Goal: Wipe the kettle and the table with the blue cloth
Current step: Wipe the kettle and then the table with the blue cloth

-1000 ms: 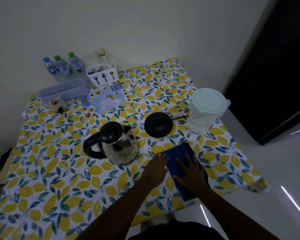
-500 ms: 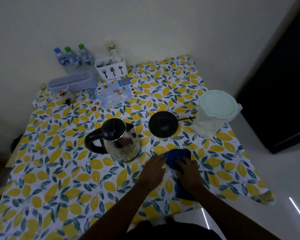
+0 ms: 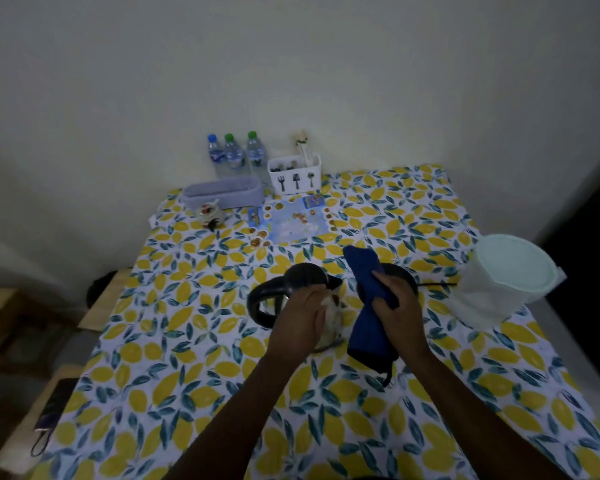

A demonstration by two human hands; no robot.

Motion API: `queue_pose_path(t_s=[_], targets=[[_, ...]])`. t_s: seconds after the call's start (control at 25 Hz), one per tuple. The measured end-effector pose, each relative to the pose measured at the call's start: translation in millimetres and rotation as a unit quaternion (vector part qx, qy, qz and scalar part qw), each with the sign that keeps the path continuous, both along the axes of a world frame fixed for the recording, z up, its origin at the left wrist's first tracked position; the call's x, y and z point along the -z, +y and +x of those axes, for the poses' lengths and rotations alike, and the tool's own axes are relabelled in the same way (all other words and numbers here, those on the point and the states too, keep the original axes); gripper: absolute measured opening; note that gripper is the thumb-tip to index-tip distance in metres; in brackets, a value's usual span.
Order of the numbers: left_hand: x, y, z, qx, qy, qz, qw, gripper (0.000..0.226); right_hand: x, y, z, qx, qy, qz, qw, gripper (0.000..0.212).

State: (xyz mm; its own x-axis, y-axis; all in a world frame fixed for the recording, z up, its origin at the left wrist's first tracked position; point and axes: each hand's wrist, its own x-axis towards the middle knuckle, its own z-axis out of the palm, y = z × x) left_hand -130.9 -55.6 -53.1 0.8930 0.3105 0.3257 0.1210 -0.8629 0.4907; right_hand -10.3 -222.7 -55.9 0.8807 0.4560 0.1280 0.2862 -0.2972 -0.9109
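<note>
The steel kettle (image 3: 293, 282) with a black lid and handle stands mid-table on the lemon-print tablecloth (image 3: 194, 358). My left hand (image 3: 300, 318) wraps around the kettle's shiny body and hides most of it. My right hand (image 3: 397, 306) grips the blue cloth (image 3: 366, 296), lifted off the table. The cloth hangs in a long fold just to the right of the kettle, one end sticking up, the other drooping. The cloth and my right hand partly cover the black kettle base (image 3: 404, 277).
A lidded translucent jug (image 3: 499, 282) stands at the right. At the back by the wall are three water bottles (image 3: 234, 155), a white cutlery holder (image 3: 295, 174), a lilac tray (image 3: 222, 194), a small figurine (image 3: 210, 213) and a printed placemat (image 3: 291, 221). Wooden furniture sits left.
My right hand picked the blue cloth up off the table and raised it beside the kettle. My left hand moved from the tabletop onto the kettle's body. The camera tilted upward.
</note>
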Motion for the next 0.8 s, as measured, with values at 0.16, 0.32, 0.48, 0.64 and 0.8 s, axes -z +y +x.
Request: queue_pose_path(t_s=[0.16,0.32,0.48,0.64,0.8], targets=[[-4.6,55.7,-18.5,-0.105,0.024,-0.025,0.994,0.039,-28.1,70.0,-7.2,-0.065,-0.062,-0.002,0.996,0.041],[-8.8,82.7,-32.3,-0.116,0.057,-0.128,0.983,0.033,-12.8,125.2,-25.4,-0.081,-0.2,-0.227,0.95,0.042],[-17.4,95.1,-30.0,-0.118,0.072,-0.172,0.975,0.03,-15.6,144.2,-23.7,-0.053,-0.157,-0.353,0.921,0.055],[-12.9,100.8,-29.9,-0.111,0.068,-0.196,0.972,0.03,4.6,135.7,-65.8,-0.027,-0.329,-0.351,0.876,0.054],[-9.1,103.1,-28.7,-0.118,0.068,-0.212,0.968,0.029,-4.5,148.4,-66.6,-0.03,-0.325,-0.367,0.871,0.047]])
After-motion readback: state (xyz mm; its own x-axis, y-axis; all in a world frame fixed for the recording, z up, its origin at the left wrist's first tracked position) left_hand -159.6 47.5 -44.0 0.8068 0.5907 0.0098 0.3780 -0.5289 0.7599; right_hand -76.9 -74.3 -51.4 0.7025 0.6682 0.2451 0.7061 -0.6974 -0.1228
